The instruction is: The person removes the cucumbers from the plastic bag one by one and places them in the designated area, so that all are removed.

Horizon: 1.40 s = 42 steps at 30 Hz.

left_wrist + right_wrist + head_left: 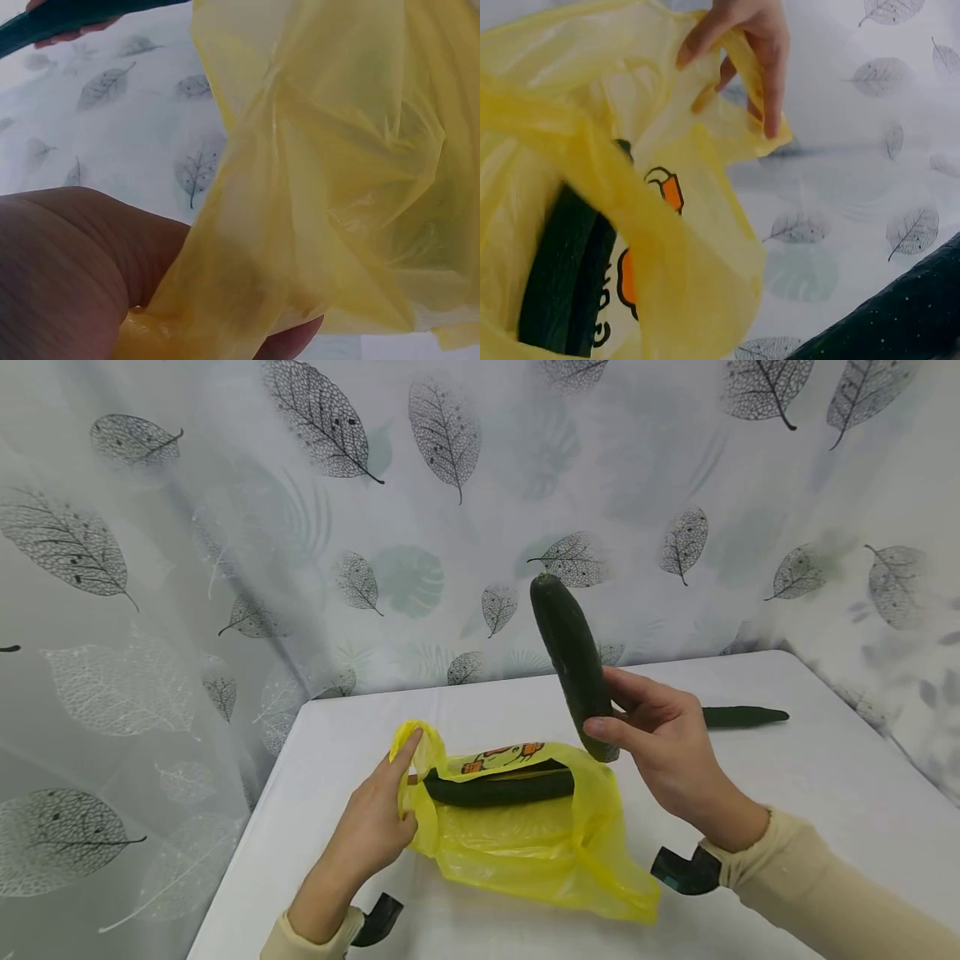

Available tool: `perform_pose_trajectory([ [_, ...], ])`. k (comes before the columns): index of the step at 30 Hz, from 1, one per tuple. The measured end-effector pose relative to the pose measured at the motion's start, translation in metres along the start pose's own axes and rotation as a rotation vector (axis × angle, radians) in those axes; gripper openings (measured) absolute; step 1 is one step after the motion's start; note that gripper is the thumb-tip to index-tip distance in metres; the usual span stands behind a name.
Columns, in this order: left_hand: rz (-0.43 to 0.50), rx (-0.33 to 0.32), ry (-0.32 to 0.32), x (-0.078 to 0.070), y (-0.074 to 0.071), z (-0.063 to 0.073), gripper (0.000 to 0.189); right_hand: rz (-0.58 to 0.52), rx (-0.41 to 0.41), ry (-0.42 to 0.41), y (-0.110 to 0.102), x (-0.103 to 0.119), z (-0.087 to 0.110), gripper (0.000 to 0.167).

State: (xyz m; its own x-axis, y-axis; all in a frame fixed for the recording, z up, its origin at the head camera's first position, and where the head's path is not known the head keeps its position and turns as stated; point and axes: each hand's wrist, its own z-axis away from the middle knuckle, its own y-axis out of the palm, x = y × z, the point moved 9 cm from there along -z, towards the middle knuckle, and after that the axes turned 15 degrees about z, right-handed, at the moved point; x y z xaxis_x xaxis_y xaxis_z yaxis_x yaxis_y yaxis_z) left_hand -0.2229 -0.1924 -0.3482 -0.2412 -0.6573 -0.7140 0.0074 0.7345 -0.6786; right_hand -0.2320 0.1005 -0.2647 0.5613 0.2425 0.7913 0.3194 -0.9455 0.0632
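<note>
My right hand (675,760) holds a dark green cucumber (572,660) by its lower end, thumb on one side and fingers on the other. The cucumber tilts upward above the right side of a yellow plastic bag (510,852). My left hand (367,827) grips the bag's left handle, its index finger stretched along the yellow film; the left wrist view shows the film (247,247) bunched beside the thumb. Through the bag's mouth a cucumber (498,789) lies lengthwise inside. The right wrist view shows dark green cucumber skin (555,285) in the bag, partly covered by a yellow fold.
Another cucumber (746,717) lies on the white table (810,777) at the right, its left end hidden behind my right hand. A leaf-patterned curtain (465,552) hangs behind the table. Dark wrist mounts (686,870) show at both sleeves.
</note>
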Motion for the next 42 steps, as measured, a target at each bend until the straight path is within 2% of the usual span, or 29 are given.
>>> perform_pose_trajectory([
  [5,0.002,0.001,-0.003,0.001,0.001,0.0,0.101,0.064,-0.013,0.013,-0.01,-0.004,0.001,0.054],
  [10,0.0,0.001,0.002,0.0,0.002,-0.001,0.101,0.144,0.023,0.026,-0.016,-0.011,0.002,0.054],
  [15,-0.004,0.008,-0.008,0.001,0.004,-0.002,0.101,0.303,0.037,0.048,-0.027,-0.023,0.002,0.054],
  [19,-0.015,0.006,-0.011,0.001,0.004,-0.002,0.102,0.438,0.037,0.014,-0.039,-0.032,0.004,0.053],
  [23,-0.016,0.007,-0.01,0.002,0.005,-0.002,0.102,0.628,0.02,-0.021,-0.052,-0.042,0.009,0.054],
  [30,-0.009,0.007,-0.013,0.003,0.006,-0.002,0.102,0.927,0.008,-0.022,-0.074,-0.059,0.018,0.053],
  [35,-0.019,0.002,0.014,0.001,0.005,-0.002,0.1,1.039,0.002,0.007,-0.095,-0.074,0.027,0.052],
  [42,-0.02,0.002,0.009,0.002,0.005,-0.003,0.1,1.195,0.052,0.052,-0.126,-0.093,0.038,0.052],
])
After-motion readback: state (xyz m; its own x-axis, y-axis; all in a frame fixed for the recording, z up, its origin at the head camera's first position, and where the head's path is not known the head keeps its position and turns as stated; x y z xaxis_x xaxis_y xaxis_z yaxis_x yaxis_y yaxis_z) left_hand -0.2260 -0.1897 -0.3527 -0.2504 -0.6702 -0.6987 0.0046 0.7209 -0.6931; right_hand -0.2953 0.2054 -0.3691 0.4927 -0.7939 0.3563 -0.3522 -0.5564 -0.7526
